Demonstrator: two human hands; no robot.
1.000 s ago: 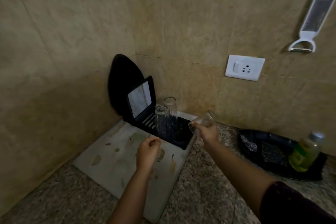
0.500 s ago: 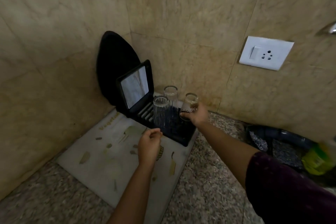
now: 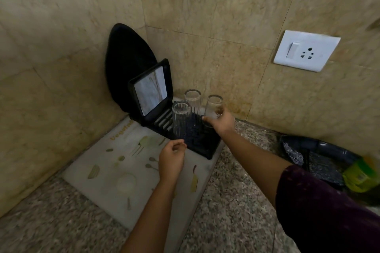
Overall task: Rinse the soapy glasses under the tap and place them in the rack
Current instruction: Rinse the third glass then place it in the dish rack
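Note:
A black dish rack (image 3: 207, 146) stands in the counter corner on a pale printed mat (image 3: 115, 166). Two clear glasses stand upside down in it: a ribbed front glass (image 3: 181, 119) and a rear glass (image 3: 192, 99). My right hand (image 3: 221, 122) grips a third glass (image 3: 213, 107) near its rim, upside down and slightly tilted, at the rack's right side. My left hand (image 3: 171, 159) hovers over the mat just in front of the rack, fingers loosely curled, holding nothing.
A black tray with a pale panel (image 3: 151, 90) leans upright in the rack against a dark oval board (image 3: 125, 63). On the right lie a black tray (image 3: 320, 156) and a blurred green bottle (image 3: 362, 174). A wall socket (image 3: 306, 50) sits above the granite counter (image 3: 232, 211).
My right hand turned the glass from sideways to upside down and carried it left to the rack's right side. The left hand stayed by the rack's front edge.

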